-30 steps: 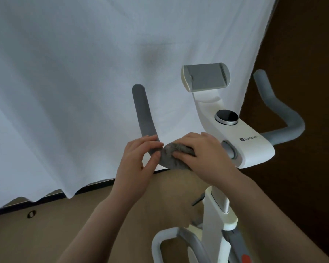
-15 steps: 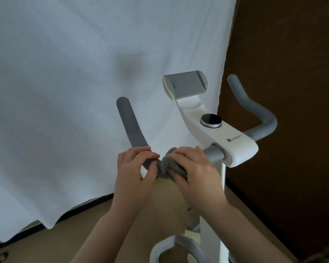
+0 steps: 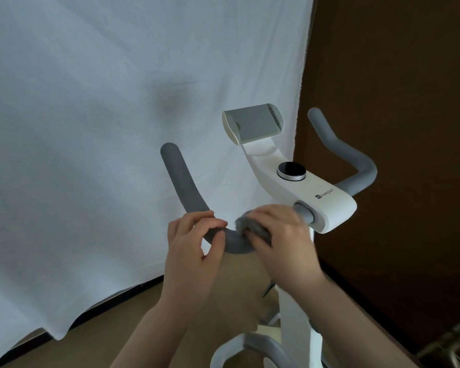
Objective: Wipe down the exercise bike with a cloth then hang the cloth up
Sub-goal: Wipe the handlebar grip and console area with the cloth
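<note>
The small grey fuzzy cloth [image 3: 252, 229] is bunched under the right hand [image 3: 282, 237], pressed against the low bend of the grey foam-padded left handlebar [image 3: 183, 187] of the white exercise bike [image 3: 329, 205]. Only the cloth's left edge and a crumpled fold show past the fingers; the rest is covered by the palm. The right hand is curled over the bar from above with its fingers closed down on the cloth, knuckles toward the far side, and it is slightly blurred. Just to the left, the left hand [image 3: 194, 245] grips the same bar at the curve, thumb and forefinger pinched around the padding, the other fingers folded loosely; it holds the bar only and is just apart from the cloth.

The handlebar padding looks matte and soft, a round tube that rises from the bend to a blunt tip at the far left. The matching right handlebar [image 3: 340, 155] bends up on the far right. Between them sits the smooth white plastic console, with a round black knob ringed in silver [image 3: 291, 171] and, farther off, a grey ribbed device holder [image 3: 255, 123] with cream end caps. A white upright post [image 3: 295, 314] drops from the console toward the near edge.

Both forearms reach in from the near edge, bare, angled toward each other. Behind the bike hangs a creased white fabric sheet [image 3: 91, 128]; to the right is a dark brown wall [image 3: 396, 75], and below is tan flooring [image 3: 104, 335].
</note>
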### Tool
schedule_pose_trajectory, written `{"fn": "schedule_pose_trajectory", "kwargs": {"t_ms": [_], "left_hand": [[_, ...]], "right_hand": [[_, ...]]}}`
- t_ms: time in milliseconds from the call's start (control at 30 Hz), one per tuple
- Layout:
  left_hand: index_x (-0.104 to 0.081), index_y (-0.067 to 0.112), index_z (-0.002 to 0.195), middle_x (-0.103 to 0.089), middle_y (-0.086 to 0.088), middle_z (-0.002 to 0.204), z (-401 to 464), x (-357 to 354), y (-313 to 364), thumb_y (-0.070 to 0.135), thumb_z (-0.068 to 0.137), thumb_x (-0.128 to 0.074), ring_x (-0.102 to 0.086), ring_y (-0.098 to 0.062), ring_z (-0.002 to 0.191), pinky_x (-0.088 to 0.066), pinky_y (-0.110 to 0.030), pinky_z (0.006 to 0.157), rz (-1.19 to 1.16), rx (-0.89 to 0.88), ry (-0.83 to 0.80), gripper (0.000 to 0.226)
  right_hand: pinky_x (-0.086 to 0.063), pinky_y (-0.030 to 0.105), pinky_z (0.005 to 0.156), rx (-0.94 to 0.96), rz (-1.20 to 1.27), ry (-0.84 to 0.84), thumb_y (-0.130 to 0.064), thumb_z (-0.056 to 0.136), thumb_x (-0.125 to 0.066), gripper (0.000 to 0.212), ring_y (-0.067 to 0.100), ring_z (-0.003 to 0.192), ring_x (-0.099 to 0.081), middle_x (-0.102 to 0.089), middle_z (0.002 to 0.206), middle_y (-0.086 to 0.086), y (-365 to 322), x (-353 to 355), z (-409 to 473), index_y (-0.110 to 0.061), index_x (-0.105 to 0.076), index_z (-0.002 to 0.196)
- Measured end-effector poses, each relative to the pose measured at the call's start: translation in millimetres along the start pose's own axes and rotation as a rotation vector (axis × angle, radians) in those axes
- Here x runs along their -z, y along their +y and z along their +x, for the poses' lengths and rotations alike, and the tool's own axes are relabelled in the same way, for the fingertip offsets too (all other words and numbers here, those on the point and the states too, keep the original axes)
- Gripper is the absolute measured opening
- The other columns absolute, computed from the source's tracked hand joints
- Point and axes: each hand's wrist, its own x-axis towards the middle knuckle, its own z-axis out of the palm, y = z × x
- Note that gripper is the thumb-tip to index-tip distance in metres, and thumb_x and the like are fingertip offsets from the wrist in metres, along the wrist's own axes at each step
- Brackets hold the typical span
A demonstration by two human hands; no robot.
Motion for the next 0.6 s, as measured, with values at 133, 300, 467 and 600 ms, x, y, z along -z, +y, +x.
{"fn": "schedule_pose_trajectory", "kwargs": {"t_ms": [133, 300, 467, 600], "left_hand": [[-0.070, 0.025, 0.095, -0.057, 0.014, 0.107, 2.4, -4.6, 1.2, 0.021, 0.088, -0.061, -0.036, 0.005, 0.108, -0.028, 0.002, 0.085, -0.017, 0.005, 0.037, 0.013], [-0.071, 0.023, 0.091, -0.057, 0.014, 0.104, 1.2, -12.2, 4.8, 0.026, 0.083, -0.053, -0.037, 0.001, 0.101, -0.028, 0.003, 0.084, 0.004, 0.040, 0.103, 0.021], [-0.068, 0.026, 0.093, -0.055, 0.018, 0.103, 1.5, -15.7, 8.5, 0.020, 0.082, -0.054, -0.035, 0.013, 0.109, -0.026, 0.003, 0.086, 0.019, 0.075, 0.139, 0.019], [-0.065, 0.029, 0.098, -0.058, 0.013, 0.110, -3.4, -19.5, 13.9, 0.024, 0.085, -0.050, -0.038, 0.008, 0.104, -0.028, 0.003, 0.086, 0.038, 0.114, 0.152, 0.020]], "right_hand": [[-0.048, 0.040, 0.088, 0.040, -0.041, -0.016, -0.031, 0.083, -0.060, 0.021, 0.017, 0.094, -0.061, -0.069, 0.097, -0.007, 22.6, 5.0, 6.2, -0.023, -0.074, 0.097], [-0.052, 0.037, 0.087, 0.081, -0.041, 0.038, -0.021, 0.079, -0.066, 0.022, 0.019, 0.096, -0.062, -0.069, 0.100, -0.001, 11.3, -2.5, -8.2, -0.019, -0.073, 0.100], [-0.049, 0.051, 0.091, 0.053, -0.074, 0.081, -0.028, 0.085, -0.052, 0.031, 0.024, 0.097, -0.062, -0.069, 0.104, 0.003, 56.9, 9.6, 4.1, -0.017, -0.073, 0.104], [-0.049, 0.038, 0.095, 0.117, -0.019, 0.052, -0.026, 0.083, -0.053, 0.030, 0.021, 0.101, -0.061, -0.069, 0.104, 0.001, 39.4, 4.5, -6.8, -0.017, -0.073, 0.103]]}}
